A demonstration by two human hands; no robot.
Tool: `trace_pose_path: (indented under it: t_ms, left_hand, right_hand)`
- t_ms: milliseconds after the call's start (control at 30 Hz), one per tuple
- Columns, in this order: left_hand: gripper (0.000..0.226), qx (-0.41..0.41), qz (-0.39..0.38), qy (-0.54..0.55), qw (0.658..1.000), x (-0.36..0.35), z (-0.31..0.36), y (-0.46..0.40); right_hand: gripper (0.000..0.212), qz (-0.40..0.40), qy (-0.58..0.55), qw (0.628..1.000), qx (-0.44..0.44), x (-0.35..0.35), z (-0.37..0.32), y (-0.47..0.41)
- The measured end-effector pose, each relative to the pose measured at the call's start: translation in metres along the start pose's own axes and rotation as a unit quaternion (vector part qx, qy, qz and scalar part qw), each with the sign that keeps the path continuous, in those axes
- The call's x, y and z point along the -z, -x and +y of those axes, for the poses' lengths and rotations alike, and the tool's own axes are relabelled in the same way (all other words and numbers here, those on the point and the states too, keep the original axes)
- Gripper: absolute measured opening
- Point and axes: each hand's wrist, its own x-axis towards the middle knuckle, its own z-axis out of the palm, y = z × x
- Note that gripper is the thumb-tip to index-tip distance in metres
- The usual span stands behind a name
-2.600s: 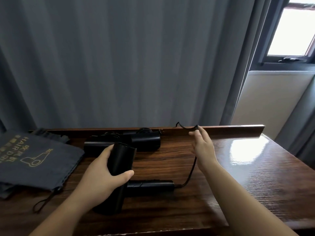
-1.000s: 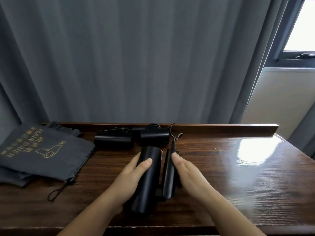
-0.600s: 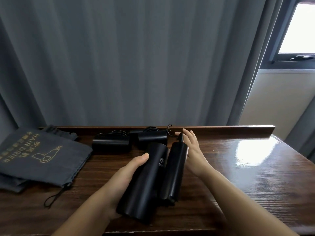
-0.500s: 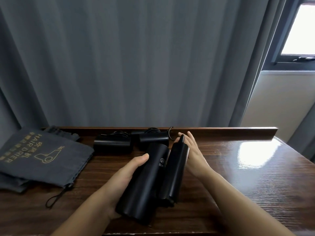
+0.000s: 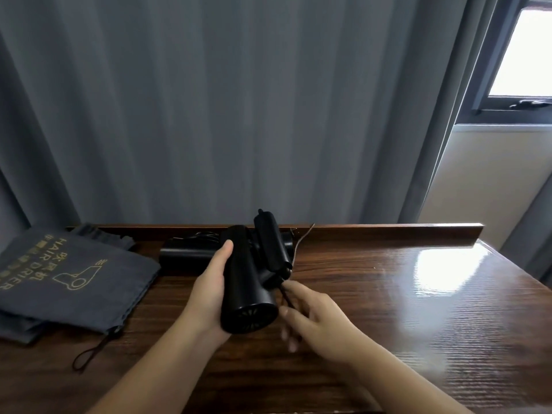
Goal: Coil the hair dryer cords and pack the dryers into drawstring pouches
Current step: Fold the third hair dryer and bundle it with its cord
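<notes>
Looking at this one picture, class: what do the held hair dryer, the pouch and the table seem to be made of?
Hair dryer: likely matte black plastic; smooth, dull, a moulded grille at the end.
Pouch: dark grey woven cloth; soft folds, gold print, a drawstring loop.
Table: dark wood or wood veneer, glossy; visible grain and a bright window reflection.

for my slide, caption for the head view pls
Left hand grips a folded hair dryer while right hand pinches its cord.

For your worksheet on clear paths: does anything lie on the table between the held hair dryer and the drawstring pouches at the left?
Nothing visible does. The left hand grips the hair dryer; bare table separates it from the pouches.
</notes>
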Motion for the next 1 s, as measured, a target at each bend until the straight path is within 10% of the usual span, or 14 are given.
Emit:
trace_pose_path:
  t_ms: [133,333,600,1000]
  left_hand:
    - [0.041,-0.020,0.014,0.017,1.000,0.007,0.008,-0.003]
    - [0.042,-0.184,0.085,-0.193,0.960,0.015,-0.002,-0.017]
    - [0.061,-0.210,0.107,-0.245,0.940,0.023,-0.014,-0.024]
    - [0.073,-0.197,-0.073,-0.640,0.739,0.026,-0.009,-0.001]
  right_hand:
    - [0.010,-0.066,0.046,0.997,-0.016,0.005,0.007,0.014]
    - [0.029,-0.092,0.138,0.986,0.024,0.003,-0.014,0.025]
    - [0.028,-0.103,0.382,0.914,0.086,0.005,-0.019,0.025]
    - [0.026,-0.027,0.455,0.857,0.241,0.038,-0.034,0.004]
